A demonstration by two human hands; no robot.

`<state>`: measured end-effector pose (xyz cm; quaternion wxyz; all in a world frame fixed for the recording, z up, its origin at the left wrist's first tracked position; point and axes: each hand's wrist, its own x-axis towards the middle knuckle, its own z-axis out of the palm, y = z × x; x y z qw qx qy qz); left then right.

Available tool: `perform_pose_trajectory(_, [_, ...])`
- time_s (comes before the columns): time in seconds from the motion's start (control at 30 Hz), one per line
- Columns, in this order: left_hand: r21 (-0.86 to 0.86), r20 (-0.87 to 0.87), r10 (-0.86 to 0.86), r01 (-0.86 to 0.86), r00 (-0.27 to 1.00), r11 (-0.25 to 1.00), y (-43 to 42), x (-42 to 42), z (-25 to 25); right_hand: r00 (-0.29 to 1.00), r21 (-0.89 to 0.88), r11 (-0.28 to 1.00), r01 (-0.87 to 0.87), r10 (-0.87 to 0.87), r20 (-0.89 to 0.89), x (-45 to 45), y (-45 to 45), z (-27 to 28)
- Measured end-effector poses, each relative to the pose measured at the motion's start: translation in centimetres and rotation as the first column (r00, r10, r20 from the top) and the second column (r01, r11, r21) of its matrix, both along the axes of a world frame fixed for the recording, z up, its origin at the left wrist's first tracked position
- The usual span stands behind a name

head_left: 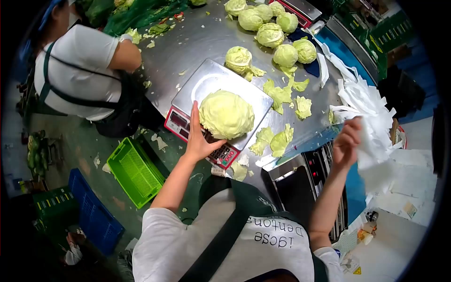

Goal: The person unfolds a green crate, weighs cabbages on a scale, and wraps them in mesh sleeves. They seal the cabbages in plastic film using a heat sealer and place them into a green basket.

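A large pale green cabbage [226, 114] rests on the metal plate of a red and silver scale [197, 84]. My left hand [201, 140] touches the cabbage's near left side, its thumb and fingers spread around it, over the scale's keypad. Off to the right, my right hand [346, 141] is raised with its fingers closed on a thin white sheet [373, 162], which hangs down and is blurred. Behind that hand lies a pile of white sheets [364, 101]. Loose leaves [282, 140] lie between the scale and the pile.
Several cabbages [270, 35] sit on the metal table [162, 61] beyond the scale, near a second scale [300, 10]. A co-worker [84, 70] stands at the left. Green [134, 174] and blue crates [94, 214] are on the floor. A black-topped machine [293, 188] stands before the table.
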<state>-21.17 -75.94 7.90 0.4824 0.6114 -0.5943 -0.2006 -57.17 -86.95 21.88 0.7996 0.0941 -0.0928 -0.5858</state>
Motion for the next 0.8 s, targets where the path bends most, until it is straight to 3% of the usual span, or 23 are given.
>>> perform_pose_trajectory(0.03, [-0.082, 0.074, 0.044, -0.037, 0.996, 0.996, 0.8, -0.1, 0.9, 0.996, 0.042, 0.999, -0.026, 0.029, -0.086, 0.1, 1.7, -1.1])
perform_pose_trajectory(0.07, [-0.138, 0.016, 0.046, -0.043, 0.999, 0.99, 1.6, -0.6, 1.8, 0.995, 0.155, 0.982, -0.103, 0.105, 0.0, 1.0, 3.6, -2.2])
perform_pose_trajectory(0.1, [-0.191, -0.04, 0.04, -0.047, 0.998, 0.981, 2.4, -1.3, 2.4, 0.977, 0.15, 0.977, -0.15, 0.17, -0.129, 2.0, 5.4, -3.8])
perform_pose_trajectory(0.13, [-0.227, 0.016, 0.043, -0.038, 0.999, 0.973, 3.3, -2.9, 3.5, 0.94, 0.135, 0.953, -0.272, 0.293, -0.172, 3.9, 7.6, -4.7])
perform_pose_trajectory(0.17, [-0.264, 0.071, 0.05, -0.029, 0.996, 0.964, 4.1, -4.5, 4.6, 0.72, 0.186, 0.971, -0.15, 0.236, -0.653, 5.5, 9.4, -5.3])
perform_pose_trajectory(0.2, [-0.215, 0.006, -0.076, 0.076, 0.997, 0.974, 4.7, -6.7, 5.4, 0.315, 0.091, 0.983, -0.157, 0.137, -0.939, 7.0, 11.6, -5.7])
perform_pose_trajectory(0.23, [-0.161, -0.164, -0.279, 0.254, 0.946, 0.954, 5.2, -8.5, 6.2, 0.13, -0.184, 0.946, -0.267, -0.154, -0.98, 9.0, 12.8, -3.9])
perform_pose_trajectory(0.27, [-0.119, -0.363, -0.361, 0.341, 0.859, 0.933, 5.8, -10.3, 6.5, -0.073, -0.42, 0.866, -0.271, -0.454, -0.888, 9.9, 13.8, -4.3])
perform_pose_trajectory(0.3, [-0.091, -0.48, -0.412, 0.423, 0.775, 0.902, 6.6, -11.3, 6.2, -0.259, -0.615, 0.717, -0.328, -0.694, -0.672, 10.4, 14.6, -4.7])
perform_pose_trajectory(0.37, [-0.055, -0.596, -0.332, 0.375, 0.731, 0.925, 7.7, -12.5, 6.7, -0.345, -0.651, 0.722, -0.235, -0.688, -0.638, 10.2, 15.3, -4.8])
perform_pose_trajectory(0.43, [-0.145, -0.518, -0.332, 0.302, 0.788, 0.942, 8.1, -12.5, 6.2, -0.225, -0.537, 0.823, -0.184, -0.568, -0.792, 9.3, 15.4, -5.5])
perform_pose_trajectory(0.47, [-0.181, -0.53, -0.302, 0.242, 0.792, 0.953, 8.1, -12.6, 6.5, 0.019, -0.214, 0.977, -0.026, -0.213, -0.977, 8.7, 16.0, -6.2])
perform_pose_trajectory(0.5, [-0.179, -0.52, -0.326, 0.273, 0.79, 0.945, 8.1, -12.2, 6.6, 0.225, -0.114, 0.992, -0.056, -0.099, -0.969, 7.7, 15.6, -6.5])
perform_pose_trajectory(0.57, [-0.174, -0.503, -0.374, 0.333, 0.779, 0.927, 8.2, -11.4, 6.5, 0.481, 0.083, 0.985, -0.148, 0.146, -0.864, 7.5, 15.1, -5.7])
perform_pose_trajectory(0.6, [-0.137, -0.6, -0.372, 0.367, 0.709, 0.92, 8.3, -11.5, 6.0, 0.655, 0.14, 0.94, -0.312, 0.32, -0.685, 6.9, 14.8, -6.0])
perform_pose_trajectory(0.67, [-0.118, -0.955, -0.217, 0.417, 0.2, 0.901, 8.2, -11.1, 5.7, 0.546, 0.137, 0.883, -0.449, 0.392, -0.741, 7.4, 15.5, -7.0])
perform_pose_trajectory(0.7, [-0.125, -0.991, -0.091, 0.448, -0.097, 0.885, 8.0, -10.8, 6.1, 0.492, 0.14, 0.818, -0.558, 0.461, -0.738, 7.1, 16.1, -8.1])
perform_pose_trajectory(0.73, [-0.142, -0.966, -0.027, 0.437, -0.259, 0.888, 7.3, -10.0, 6.6, 0.458, 0.122, 0.739, -0.662, 0.528, -0.715, 6.2, 17.2, -9.5])
perform_pose_trajectory(0.77, [-0.105, -0.952, 0.021, 0.394, -0.304, 0.913, 6.9, -8.9, 7.2, 0.307, 0.109, 0.666, -0.738, 0.476, -0.824, 5.4, 17.1, -9.7])
perform_pose_trajectory(0.8, [-0.18, -0.933, 0.001, 0.467, -0.36, 0.865, 6.7, -7.5, 6.7, 0.155, 0.114, 0.582, -0.805, 0.391, -0.907, 4.5, 16.6, -9.7])
